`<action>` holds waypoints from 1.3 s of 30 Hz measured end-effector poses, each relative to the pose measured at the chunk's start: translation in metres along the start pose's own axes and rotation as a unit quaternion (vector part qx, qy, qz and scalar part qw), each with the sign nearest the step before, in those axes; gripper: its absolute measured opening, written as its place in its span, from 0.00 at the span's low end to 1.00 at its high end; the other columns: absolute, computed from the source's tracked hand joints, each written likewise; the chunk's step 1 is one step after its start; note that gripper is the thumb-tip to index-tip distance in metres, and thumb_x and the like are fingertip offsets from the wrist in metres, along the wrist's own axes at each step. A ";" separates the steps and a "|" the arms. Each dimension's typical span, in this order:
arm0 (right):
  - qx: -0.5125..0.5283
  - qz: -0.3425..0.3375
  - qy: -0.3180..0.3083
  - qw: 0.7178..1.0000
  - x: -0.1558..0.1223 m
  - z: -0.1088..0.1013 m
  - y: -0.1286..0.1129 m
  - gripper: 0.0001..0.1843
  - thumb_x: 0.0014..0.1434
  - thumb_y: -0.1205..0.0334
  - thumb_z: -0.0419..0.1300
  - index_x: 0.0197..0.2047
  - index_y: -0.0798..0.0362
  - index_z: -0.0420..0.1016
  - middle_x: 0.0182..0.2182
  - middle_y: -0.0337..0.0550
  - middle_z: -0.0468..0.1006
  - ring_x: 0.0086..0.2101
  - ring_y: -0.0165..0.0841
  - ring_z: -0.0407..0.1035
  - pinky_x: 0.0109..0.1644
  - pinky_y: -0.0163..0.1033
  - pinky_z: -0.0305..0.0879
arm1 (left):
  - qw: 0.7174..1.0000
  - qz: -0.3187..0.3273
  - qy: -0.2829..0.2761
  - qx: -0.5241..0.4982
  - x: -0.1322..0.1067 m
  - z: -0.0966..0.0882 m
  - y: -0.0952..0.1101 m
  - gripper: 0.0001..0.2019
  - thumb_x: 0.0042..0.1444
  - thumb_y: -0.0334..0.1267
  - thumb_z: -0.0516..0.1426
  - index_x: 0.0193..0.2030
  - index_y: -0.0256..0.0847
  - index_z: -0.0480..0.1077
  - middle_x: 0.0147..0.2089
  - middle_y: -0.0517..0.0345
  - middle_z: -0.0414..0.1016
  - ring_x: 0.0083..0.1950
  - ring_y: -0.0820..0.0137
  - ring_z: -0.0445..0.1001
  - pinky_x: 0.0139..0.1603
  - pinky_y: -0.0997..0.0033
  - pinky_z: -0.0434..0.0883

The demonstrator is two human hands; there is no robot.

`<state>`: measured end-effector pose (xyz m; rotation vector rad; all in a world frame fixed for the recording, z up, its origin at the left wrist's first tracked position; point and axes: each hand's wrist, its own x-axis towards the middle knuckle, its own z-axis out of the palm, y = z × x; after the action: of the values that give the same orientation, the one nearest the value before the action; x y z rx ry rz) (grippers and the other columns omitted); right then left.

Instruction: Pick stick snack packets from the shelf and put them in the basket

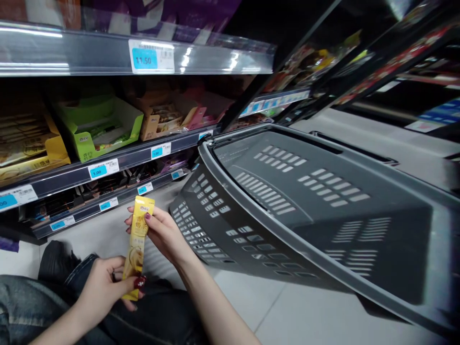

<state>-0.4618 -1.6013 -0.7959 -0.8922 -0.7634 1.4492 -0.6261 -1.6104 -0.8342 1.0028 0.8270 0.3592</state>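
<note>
Yellow sachet: before the shelf front edge, outside the basket rim.
Left hand: I pinched its bottom.
Right hand: pinched its top.
Sachet progress: gripped, seemingly unopened; what remained, I couldn't tell.

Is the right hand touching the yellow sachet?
Touching. The head view shows the right hand gripping the sachet near its top, thumb on its front.

Head view, facing forward and down; shelf near left, basket near right.

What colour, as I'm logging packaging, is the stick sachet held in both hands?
The stick sachet is mostly yellow, best seen in the head view.
</note>
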 end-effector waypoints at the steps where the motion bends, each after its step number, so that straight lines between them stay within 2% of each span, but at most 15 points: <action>1: -0.002 0.000 0.003 1.000 0.000 0.000 0.000 0.19 0.48 0.51 0.64 0.39 0.56 0.75 0.29 0.44 0.78 0.27 0.32 0.72 0.37 0.38 0.66 | 1.000 0.006 0.003 0.007 0.000 0.000 0.000 0.14 0.42 0.44 0.64 0.29 0.33 0.72 0.23 0.54 0.74 0.27 0.62 0.77 0.19 0.73 0.73; 5: -0.005 0.010 0.045 0.999 0.004 -0.001 0.002 0.16 0.48 0.54 0.64 0.37 0.56 0.75 0.26 0.43 0.78 0.26 0.32 0.73 0.34 0.37 0.68 | 1.000 -0.018 0.007 -0.017 -0.003 0.001 0.005 0.16 0.39 0.45 0.66 0.27 0.34 0.71 0.22 0.56 0.75 0.26 0.63 0.77 0.20 0.72 0.73; 8: -0.003 0.065 0.114 0.991 0.009 -0.004 0.011 0.12 0.47 0.58 0.64 0.33 0.57 0.74 0.24 0.43 0.78 0.24 0.32 0.72 0.31 0.36 0.68 | 0.994 -0.068 -0.014 -0.079 -0.006 0.001 0.012 0.18 0.37 0.48 0.66 0.27 0.35 0.70 0.21 0.57 0.75 0.21 0.65 0.75 0.17 0.73 0.71; 10: 0.003 0.104 0.137 0.985 0.013 -0.007 0.019 0.09 0.48 0.61 0.62 0.30 0.58 0.73 0.22 0.43 0.77 0.23 0.31 0.72 0.29 0.35 0.67 | 0.990 -0.091 -0.015 -0.107 -0.008 0.000 0.017 0.19 0.38 0.50 0.65 0.28 0.35 0.70 0.18 0.57 0.74 0.18 0.67 0.74 0.15 0.74 0.69; 15: 0.007 0.129 0.142 0.981 0.018 -0.011 0.029 0.06 0.48 0.63 0.61 0.26 0.59 0.72 0.19 0.43 0.75 0.21 0.31 0.71 0.27 0.35 0.66 | 0.987 -0.104 -0.008 -0.119 -0.009 -0.001 0.023 0.20 0.40 0.51 0.64 0.29 0.34 0.70 0.18 0.56 0.74 0.18 0.68 0.73 0.15 0.77 0.68; 18: 0.007 0.116 0.144 0.983 0.017 -0.010 0.022 0.08 0.47 0.60 0.62 0.28 0.58 0.72 0.19 0.41 0.75 0.22 0.30 0.70 0.28 0.34 0.65 | 0.987 -0.108 -0.020 -0.120 -0.006 -0.002 0.020 0.19 0.41 0.48 0.64 0.31 0.33 0.70 0.19 0.55 0.74 0.19 0.68 0.74 0.16 0.77 0.68; 20: 0.008 0.084 0.126 0.988 0.013 -0.009 0.014 0.12 0.46 0.57 0.64 0.31 0.56 0.73 0.21 0.40 0.74 0.25 0.29 0.69 0.30 0.33 0.65 | 0.986 -0.096 -0.037 -0.129 -0.002 -0.003 0.014 0.17 0.42 0.46 0.64 0.32 0.33 0.71 0.22 0.54 0.75 0.22 0.68 0.75 0.18 0.76 0.70; 23: 0.021 0.025 0.035 0.999 0.007 -0.008 0.005 0.20 0.41 0.51 0.68 0.34 0.56 0.74 0.25 0.40 0.73 0.28 0.29 0.67 0.33 0.33 0.62 | 0.973 -0.071 -0.099 -0.196 0.004 -0.005 0.000 0.14 0.47 0.43 0.62 0.35 0.34 0.72 0.24 0.55 0.74 0.24 0.71 0.73 0.23 0.74 0.72; 25: 0.034 -0.010 -0.030 0.999 0.005 -0.008 0.004 0.21 0.36 0.49 0.70 0.29 0.56 0.74 0.24 0.38 0.69 0.26 0.27 0.64 0.29 0.32 0.58 | 0.944 -0.075 -0.178 -0.268 0.005 -0.004 -0.008 0.12 0.50 0.42 0.60 0.36 0.36 0.71 0.21 0.61 0.69 0.19 0.76 0.67 0.20 0.73 0.72; 27: 0.028 -0.037 -0.032 0.998 0.006 -0.007 0.006 0.20 0.34 0.50 0.71 0.21 0.55 0.69 0.20 0.34 0.63 0.21 0.24 0.58 0.24 0.31 0.52 | 0.907 -0.087 -0.266 -0.316 0.004 -0.002 -0.015 0.15 0.53 0.48 0.55 0.36 0.37 0.71 0.17 0.66 0.61 0.16 0.79 0.61 0.18 0.76 0.69; 29: -0.025 -0.041 0.028 0.998 0.007 -0.005 0.009 0.22 0.34 0.51 0.70 0.17 0.55 0.63 0.16 0.31 0.58 0.18 0.22 0.51 0.21 0.30 0.46 | 0.892 -0.079 -0.317 -0.313 0.002 0.001 -0.018 0.22 0.52 0.56 0.52 0.39 0.36 0.71 0.18 0.65 0.59 0.17 0.78 0.60 0.17 0.77 0.67; 31: -0.092 -0.029 0.093 0.991 0.007 -0.002 0.011 0.22 0.37 0.52 0.69 0.17 0.55 0.60 0.15 0.30 0.56 0.18 0.21 0.48 0.21 0.30 0.44 | 0.914 -0.055 -0.297 -0.270 -0.001 0.002 -0.019 0.25 0.51 0.57 0.52 0.41 0.35 0.70 0.21 0.62 0.62 0.19 0.77 0.62 0.18 0.78 0.67; 34: -0.137 -0.015 0.133 0.981 0.005 0.002 0.011 0.24 0.39 0.48 0.67 0.18 0.56 0.59 0.15 0.30 0.56 0.18 0.21 0.49 0.21 0.30 0.44 | 0.947 -0.042 -0.240 -0.211 -0.002 0.001 -0.019 0.18 0.54 0.49 0.55 0.39 0.33 0.70 0.21 0.60 0.64 0.19 0.76 0.64 0.17 0.79 0.66; 37: -0.101 0.022 0.111 0.988 0.002 0.002 0.008 0.25 0.41 0.41 0.64 0.22 0.57 0.66 0.16 0.33 0.61 0.17 0.22 0.52 0.20 0.29 0.45 | 0.942 -0.046 -0.247 -0.224 0.000 -0.001 -0.021 0.16 0.55 0.47 0.53 0.38 0.32 0.70 0.20 0.61 0.63 0.16 0.78 0.62 0.14 0.81 0.64; 39: -0.054 0.045 0.058 0.996 0.001 0.002 0.006 0.26 0.42 0.39 0.62 0.26 0.58 0.70 0.19 0.35 0.65 0.17 0.22 0.54 0.20 0.29 0.47 | 0.932 -0.031 -0.261 -0.251 0.001 -0.001 -0.023 0.16 0.56 0.47 0.53 0.39 0.33 0.69 0.19 0.62 0.63 0.15 0.79 0.61 0.12 0.82 0.62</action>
<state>-0.4663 -1.6005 -0.8006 -1.0965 -0.7265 1.4317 -0.6286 -1.6205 -0.8542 0.5454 0.2547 0.2142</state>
